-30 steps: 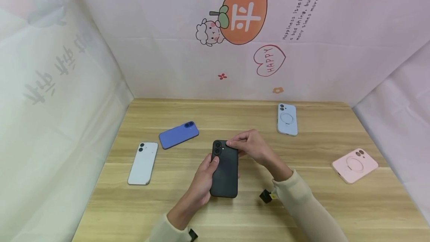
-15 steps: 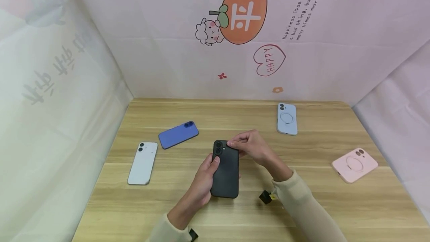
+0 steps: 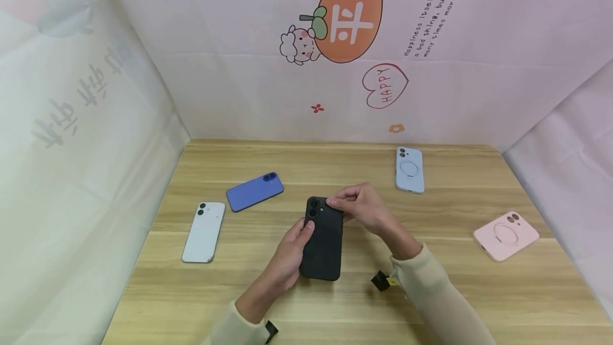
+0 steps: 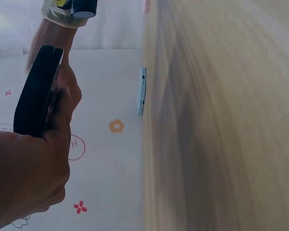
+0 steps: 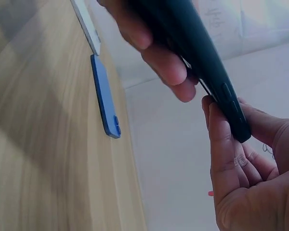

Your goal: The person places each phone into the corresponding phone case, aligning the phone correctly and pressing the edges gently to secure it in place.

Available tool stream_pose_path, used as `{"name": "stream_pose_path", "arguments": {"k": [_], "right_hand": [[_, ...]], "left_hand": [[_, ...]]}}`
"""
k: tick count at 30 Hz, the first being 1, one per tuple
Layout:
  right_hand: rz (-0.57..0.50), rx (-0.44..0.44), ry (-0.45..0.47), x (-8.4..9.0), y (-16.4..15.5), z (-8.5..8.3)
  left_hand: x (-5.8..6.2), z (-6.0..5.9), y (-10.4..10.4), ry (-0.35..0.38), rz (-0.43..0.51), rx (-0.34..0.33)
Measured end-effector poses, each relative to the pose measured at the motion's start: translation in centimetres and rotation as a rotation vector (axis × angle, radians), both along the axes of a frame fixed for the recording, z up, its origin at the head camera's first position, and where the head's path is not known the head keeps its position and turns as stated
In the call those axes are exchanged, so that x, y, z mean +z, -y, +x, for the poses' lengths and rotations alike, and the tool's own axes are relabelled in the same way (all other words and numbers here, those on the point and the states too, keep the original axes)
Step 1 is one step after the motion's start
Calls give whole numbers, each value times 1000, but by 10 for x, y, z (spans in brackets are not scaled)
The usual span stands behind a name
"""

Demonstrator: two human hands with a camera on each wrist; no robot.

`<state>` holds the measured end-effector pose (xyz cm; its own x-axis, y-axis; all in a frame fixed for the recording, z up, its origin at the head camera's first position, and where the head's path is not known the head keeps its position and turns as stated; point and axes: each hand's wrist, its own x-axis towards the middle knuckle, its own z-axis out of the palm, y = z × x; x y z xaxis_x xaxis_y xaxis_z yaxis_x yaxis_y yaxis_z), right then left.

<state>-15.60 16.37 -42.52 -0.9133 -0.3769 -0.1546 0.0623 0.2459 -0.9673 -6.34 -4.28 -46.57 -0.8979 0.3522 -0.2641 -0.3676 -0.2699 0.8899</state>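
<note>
A black phone [image 3: 322, 249], camera side up, is held above the table in front of me. My left hand [image 3: 287, 254] grips it by the left side, thumb beside the two lenses and the other fingers beneath. At the top right corner my right hand [image 3: 364, 209] pinches the edge between thumb and fingers. The right wrist view shows the side buttons of the phone [image 5: 197, 53] and a thin bright line along its lower edge; whether that is a case rim, I cannot tell. From the left wrist the phone [image 4: 36, 96] appears edge-on, its screen side mostly hidden.
On the wooden table [image 3: 230, 297] lie a white phone [image 3: 203, 232] and a blue phone [image 3: 255, 192] at left. A light blue phone case or cased phone [image 3: 409, 170] lies at back right, a pink one [image 3: 506, 236] at far right. White printed cloth [image 3: 249, 95] encloses the table.
Both hands and the black phone have shifted very slightly up and to the right. The grip of each hand looks the same, and the things on the table have stayed put.
</note>
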Motion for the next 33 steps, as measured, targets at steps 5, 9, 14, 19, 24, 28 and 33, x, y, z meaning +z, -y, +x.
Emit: {"name": "stream_pose_path", "arguments": {"k": [5, 9, 14, 19, 24, 28, 33], "right_hand": [[4, -2, -12, 4, -4, -1], [7, -13, -5, 5, -8, -2], [12, -19, 1, 5, -10, -1], [14, -24, 18, 3, -9, -1], [23, -39, 40, -1, -7, 1], [18, -41, 55, -5, -6, 4], [7, -37, 82, -8, -6, 8]], "left_hand": [[-2, -4, 3, -6, -16, 14], [-4, -7, 6, -11, -60, 60], [-6, -8, 7, -28, -93, 76], [-6, -8, 7, -59, -153, 102], [-6, -7, 5, -99, -159, 132], [-6, -7, 5, -108, -152, 154], [-5, -8, 5, -110, -162, 180]]}}
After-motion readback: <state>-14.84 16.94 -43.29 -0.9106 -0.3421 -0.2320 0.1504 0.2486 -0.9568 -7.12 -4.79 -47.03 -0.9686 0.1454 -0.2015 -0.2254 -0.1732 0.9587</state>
